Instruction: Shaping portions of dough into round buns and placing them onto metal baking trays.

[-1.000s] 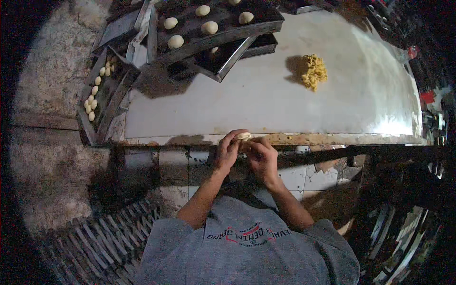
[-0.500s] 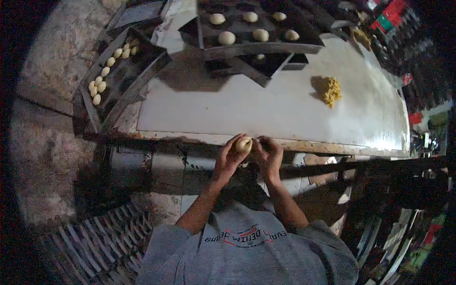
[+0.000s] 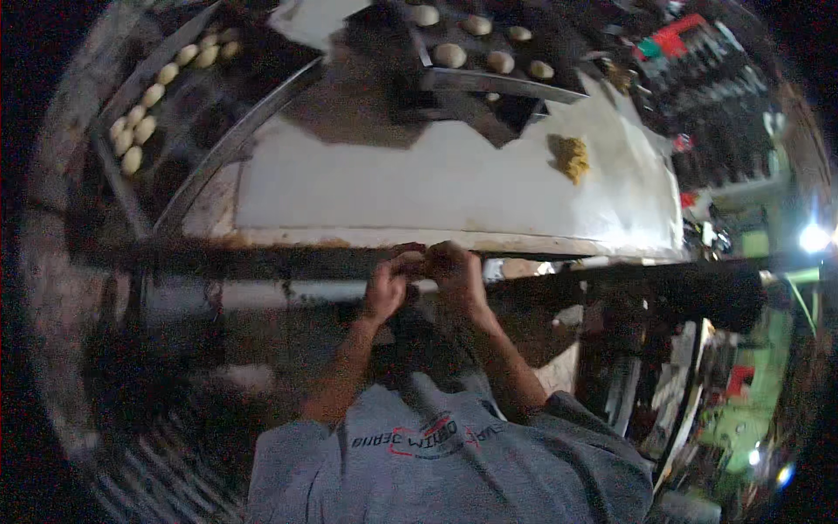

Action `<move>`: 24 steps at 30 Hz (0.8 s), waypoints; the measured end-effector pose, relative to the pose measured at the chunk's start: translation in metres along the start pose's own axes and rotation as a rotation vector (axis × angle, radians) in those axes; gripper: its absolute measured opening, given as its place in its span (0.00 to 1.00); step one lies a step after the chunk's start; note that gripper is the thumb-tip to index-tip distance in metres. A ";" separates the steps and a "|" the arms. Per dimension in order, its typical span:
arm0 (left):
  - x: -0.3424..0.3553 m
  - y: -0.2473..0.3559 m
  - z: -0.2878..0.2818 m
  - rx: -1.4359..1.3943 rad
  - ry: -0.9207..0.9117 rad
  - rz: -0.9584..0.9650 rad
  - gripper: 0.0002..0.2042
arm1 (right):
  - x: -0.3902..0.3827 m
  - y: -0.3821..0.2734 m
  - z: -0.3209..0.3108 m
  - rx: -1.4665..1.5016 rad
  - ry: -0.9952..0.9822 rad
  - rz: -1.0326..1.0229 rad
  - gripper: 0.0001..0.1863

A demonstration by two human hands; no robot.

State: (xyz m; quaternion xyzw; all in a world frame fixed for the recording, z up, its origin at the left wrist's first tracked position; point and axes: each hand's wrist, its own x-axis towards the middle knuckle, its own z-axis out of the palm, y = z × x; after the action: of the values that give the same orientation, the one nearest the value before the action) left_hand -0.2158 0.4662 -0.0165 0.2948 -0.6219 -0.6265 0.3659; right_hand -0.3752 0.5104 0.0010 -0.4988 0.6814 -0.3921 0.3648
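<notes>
My left hand (image 3: 387, 286) and my right hand (image 3: 456, 278) meet just off the near edge of the white work table (image 3: 367, 188). Between them they hold a pale dough ball, now mostly hidden by shadow and fingers. The left fingers curl round it. My right hand is closed against it from the other side, its fingers dark and blurred. On the table, beyond and to the right of my hands, lies a crumbly yellow heap of filling (image 3: 573, 160).
A dark metal tray (image 3: 240, 118) at the left holds several dough balls (image 3: 154, 95) along its far side. Another dark tray (image 3: 502, 81) at the back carries rounder dough balls (image 3: 449, 56), spaced apart. A bright lamp (image 3: 813, 237) shines at the far right.
The head view has turned, shifting the table and trays. My right hand has come in against the left, and the dough ball, plainly visible before, is now mostly covered.
</notes>
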 end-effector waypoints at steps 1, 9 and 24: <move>0.007 0.007 0.004 -0.050 -0.029 0.224 0.15 | -0.003 -0.002 0.000 0.198 0.091 0.100 0.09; 0.038 0.017 0.045 0.186 -0.156 0.065 0.32 | -0.013 0.007 -0.007 0.471 0.368 0.286 0.26; 0.078 0.061 -0.079 -0.250 0.056 -0.211 0.15 | 0.142 0.236 -0.154 0.139 0.396 -0.331 0.20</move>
State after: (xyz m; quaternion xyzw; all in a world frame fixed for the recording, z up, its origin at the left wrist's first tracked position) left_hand -0.1891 0.3600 0.0463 0.3280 -0.4944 -0.7254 0.3490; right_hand -0.6385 0.4450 -0.1599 -0.4908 0.6201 -0.5822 0.1885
